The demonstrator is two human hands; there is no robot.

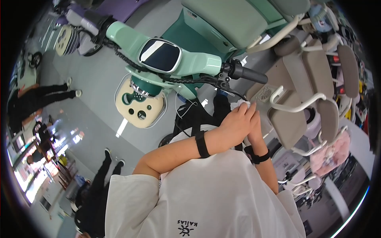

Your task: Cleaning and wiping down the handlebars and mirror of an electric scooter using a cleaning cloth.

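Observation:
A mint-green electric scooter's handlebar [196, 64] with a dark display [160, 56] stands before me. My left hand [238, 123] is closed over a white cloth or tissue [240, 103], close to the tip of the black brake lever [233, 90] and below the black handgrip [251, 75]. Pressed against it on the right is my right hand [254, 128]; its fingers are partly covered, and whether they grip the cloth cannot be told. Both wrists wear black straps. A cream perforated front panel [140, 104] lies beyond the headlight.
Grey-brown scooter seats [287, 119] and a cream tubular armrest [297, 104] stand close on the right, with a pink cushion [330, 153] beyond. The green seat [226, 20] is at the top. People in black trousers [95, 190] stand at left.

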